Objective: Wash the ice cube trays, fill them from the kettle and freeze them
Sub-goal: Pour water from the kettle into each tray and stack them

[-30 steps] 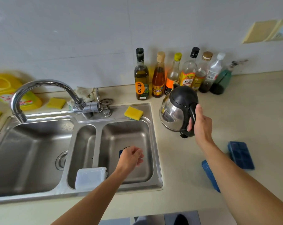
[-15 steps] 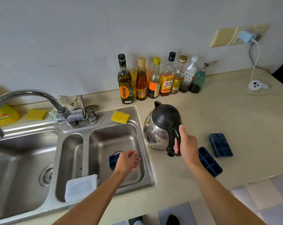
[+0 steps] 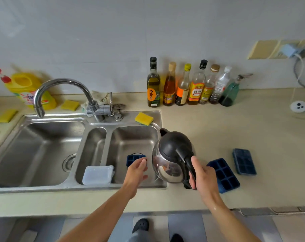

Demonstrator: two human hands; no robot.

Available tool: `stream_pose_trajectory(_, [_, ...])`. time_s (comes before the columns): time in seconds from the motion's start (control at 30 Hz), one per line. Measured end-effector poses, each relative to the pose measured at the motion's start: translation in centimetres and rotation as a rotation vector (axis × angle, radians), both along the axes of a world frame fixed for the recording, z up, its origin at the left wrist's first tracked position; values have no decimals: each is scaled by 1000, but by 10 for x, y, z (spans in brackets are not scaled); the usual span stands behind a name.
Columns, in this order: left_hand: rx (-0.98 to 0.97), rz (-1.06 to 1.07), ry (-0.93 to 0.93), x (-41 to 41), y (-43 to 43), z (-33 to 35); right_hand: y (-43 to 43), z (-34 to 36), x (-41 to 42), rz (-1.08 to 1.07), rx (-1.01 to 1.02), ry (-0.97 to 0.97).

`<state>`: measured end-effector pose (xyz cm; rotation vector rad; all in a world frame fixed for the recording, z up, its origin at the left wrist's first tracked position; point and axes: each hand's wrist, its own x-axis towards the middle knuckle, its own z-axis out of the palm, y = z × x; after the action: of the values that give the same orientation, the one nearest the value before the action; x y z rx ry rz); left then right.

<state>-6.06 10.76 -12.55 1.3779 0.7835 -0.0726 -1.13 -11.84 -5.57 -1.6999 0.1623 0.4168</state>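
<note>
One tray point(image 3: 133, 158) in sink point(image 3: 129, 117), two trays point(image 3: 224, 173) point(image 3: 244, 161) on counter point(image 3: 235, 128); one kettle point(image 3: 174, 147).

Kettle point(image 3: 172, 154), gripped by its handle in the right hand point(image 3: 203, 177), has travelled from beside the row of bottles point(image 3: 183, 86) toward the person and now hangs over the right rim of the sink point(image 3: 113, 187); the left hand point(image 3: 136, 172) has eased back, uncovering more of the blue ice cube tray point(image 3: 132, 158) in the right basin
</note>
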Motion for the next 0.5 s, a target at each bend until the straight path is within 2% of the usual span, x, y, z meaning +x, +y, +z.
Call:
stream_pose_trajectory(0.2, [-126,-7,23,-9,10,2,24,13,-14,121,-128,-92])
stream_pose_trajectory(0.5, [-189,-19,71,-23,45,-5,71,29,-27,90,-169,-43])
